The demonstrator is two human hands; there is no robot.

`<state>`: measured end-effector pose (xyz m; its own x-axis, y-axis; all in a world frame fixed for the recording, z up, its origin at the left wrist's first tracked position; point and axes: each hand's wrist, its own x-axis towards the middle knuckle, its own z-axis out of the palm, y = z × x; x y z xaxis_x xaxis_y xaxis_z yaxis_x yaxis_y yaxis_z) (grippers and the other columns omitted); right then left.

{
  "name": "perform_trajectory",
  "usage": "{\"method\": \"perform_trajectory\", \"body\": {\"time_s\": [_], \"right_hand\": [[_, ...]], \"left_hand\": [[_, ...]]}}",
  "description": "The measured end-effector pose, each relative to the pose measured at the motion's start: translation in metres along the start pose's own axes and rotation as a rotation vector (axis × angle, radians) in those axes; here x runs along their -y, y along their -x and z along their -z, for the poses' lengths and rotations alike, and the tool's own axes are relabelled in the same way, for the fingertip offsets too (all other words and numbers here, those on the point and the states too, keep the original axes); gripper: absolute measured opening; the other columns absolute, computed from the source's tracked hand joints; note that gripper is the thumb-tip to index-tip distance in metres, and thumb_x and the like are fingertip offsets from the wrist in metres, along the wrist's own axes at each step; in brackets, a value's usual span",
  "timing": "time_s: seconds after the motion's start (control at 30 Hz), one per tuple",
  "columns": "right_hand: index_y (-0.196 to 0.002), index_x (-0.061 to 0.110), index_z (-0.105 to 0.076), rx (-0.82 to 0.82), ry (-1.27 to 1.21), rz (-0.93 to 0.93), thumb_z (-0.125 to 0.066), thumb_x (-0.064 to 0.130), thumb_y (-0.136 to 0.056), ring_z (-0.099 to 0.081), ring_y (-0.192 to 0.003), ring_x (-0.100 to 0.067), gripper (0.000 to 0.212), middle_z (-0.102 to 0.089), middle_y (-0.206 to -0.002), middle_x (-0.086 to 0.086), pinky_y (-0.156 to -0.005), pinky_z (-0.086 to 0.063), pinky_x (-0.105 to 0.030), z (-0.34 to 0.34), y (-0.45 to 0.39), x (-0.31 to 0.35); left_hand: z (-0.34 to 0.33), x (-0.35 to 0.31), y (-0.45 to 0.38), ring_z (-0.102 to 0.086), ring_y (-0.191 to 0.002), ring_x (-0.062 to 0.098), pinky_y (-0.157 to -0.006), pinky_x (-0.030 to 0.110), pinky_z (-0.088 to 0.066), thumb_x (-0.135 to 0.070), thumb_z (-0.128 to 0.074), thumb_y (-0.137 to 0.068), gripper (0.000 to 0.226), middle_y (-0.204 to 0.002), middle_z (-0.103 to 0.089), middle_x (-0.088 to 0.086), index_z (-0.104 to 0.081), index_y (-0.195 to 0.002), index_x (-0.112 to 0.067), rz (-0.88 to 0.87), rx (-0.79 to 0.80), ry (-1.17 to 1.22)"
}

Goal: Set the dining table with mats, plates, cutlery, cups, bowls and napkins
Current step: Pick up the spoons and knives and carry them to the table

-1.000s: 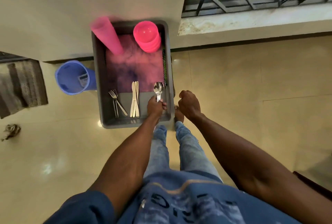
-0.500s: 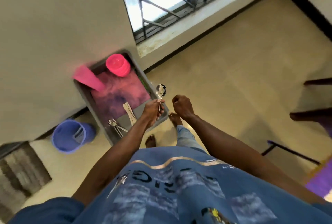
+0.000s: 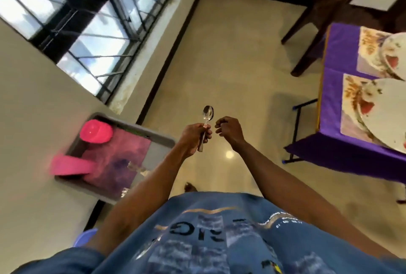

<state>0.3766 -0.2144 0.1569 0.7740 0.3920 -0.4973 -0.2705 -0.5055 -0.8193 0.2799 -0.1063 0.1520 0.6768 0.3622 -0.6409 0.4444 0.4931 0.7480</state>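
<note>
Shiny metal spoons (image 3: pixel 206 120), bowls up, are pinched by their handles in the left hand (image 3: pixel 194 136), above the floor between the grey plastic bin (image 3: pixel 163 139) on the left and the purple-clothed table (image 3: pixel 336 58) far right. Just beside it, the right hand (image 3: pixel 229 128) is curled, holding nothing.

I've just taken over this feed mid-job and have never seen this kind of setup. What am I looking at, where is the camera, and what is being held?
There is no machine: a person works bare-handed, and one wide-angle camera on their head looks down past their blue shirt. The left hand grips spoons, bowls up. The right hand is curled and holds nothing. At left, a grey tub on the floor holds pink bowls and a pink cup stack. At right, the purple-covered table already carries floral mats and plates.
</note>
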Motion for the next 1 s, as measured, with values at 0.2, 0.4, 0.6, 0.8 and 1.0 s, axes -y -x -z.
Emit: {"method": "perform_trajectory", "body": {"time_s": [0.2, 0.4, 0.6, 0.8, 1.0], "right_hand": [[-0.085, 0.008, -0.064, -0.147, -0.281, -0.072, -0.039, -0.002, -0.09, -0.063, -0.064, -0.02, 0.028, -0.069, -0.084, -0.011, -0.061, -0.048, -0.031, 0.099, 0.031, -0.037], [-0.087, 0.005, -0.069, -0.278, -0.458, -0.089, -0.051, 0.009, -0.09, -0.064, -0.069, -0.023, 0.019, -0.069, -0.081, -0.01, -0.068, -0.05, -0.036, 0.212, 0.08, -0.083], [-0.086, 0.007, -0.07, -0.37, -0.542, -0.075, -0.055, 0.009, -0.089, -0.066, -0.066, -0.02, 0.015, -0.07, -0.076, -0.007, -0.052, -0.049, -0.021, 0.296, 0.121, -0.113], [-0.096, 0.001, -0.07, -0.412, -0.618, -0.1, -0.059, 0.011, -0.089, -0.064, -0.063, -0.018, 0.016, -0.07, -0.079, -0.009, -0.046, -0.047, -0.021, 0.344, 0.119, -0.134], [-0.096, -0.007, -0.068, -0.52, -0.739, -0.121, -0.064, 0.006, -0.086, -0.065, -0.064, -0.018, 0.017, -0.069, -0.081, -0.014, -0.054, -0.054, -0.025, 0.381, 0.084, -0.14]], "left_hand": [[-0.107, 0.017, 0.014, -0.061, -0.059, 0.019, -0.053, 0.026, -0.044, 0.0, -0.054, -0.094, 0.014, -0.071, -0.064, 0.012, -0.067, -0.088, 0.0, -0.004, 0.086, -0.132], [-0.234, 0.051, 0.047, -0.066, -0.057, 0.019, -0.057, 0.025, -0.056, 0.002, -0.055, -0.093, 0.011, -0.07, -0.065, 0.016, -0.066, -0.09, 0.005, 0.051, 0.198, -0.08], [-0.328, 0.075, 0.067, -0.065, -0.059, 0.022, -0.054, 0.026, -0.055, -0.003, -0.067, -0.088, 0.02, -0.078, -0.066, 0.018, -0.068, -0.105, 0.007, 0.074, 0.288, -0.171], [-0.38, 0.076, 0.063, -0.066, -0.057, 0.02, -0.057, 0.027, -0.057, -0.001, -0.07, -0.085, 0.017, -0.073, -0.069, 0.014, -0.069, -0.1, 0.008, 0.02, 0.382, -0.306], [-0.426, 0.064, 0.023, -0.069, -0.073, 0.024, -0.078, 0.037, -0.056, -0.009, -0.08, -0.077, 0.014, -0.079, -0.074, 0.013, -0.076, -0.088, -0.004, -0.065, 0.398, -0.487]]}}
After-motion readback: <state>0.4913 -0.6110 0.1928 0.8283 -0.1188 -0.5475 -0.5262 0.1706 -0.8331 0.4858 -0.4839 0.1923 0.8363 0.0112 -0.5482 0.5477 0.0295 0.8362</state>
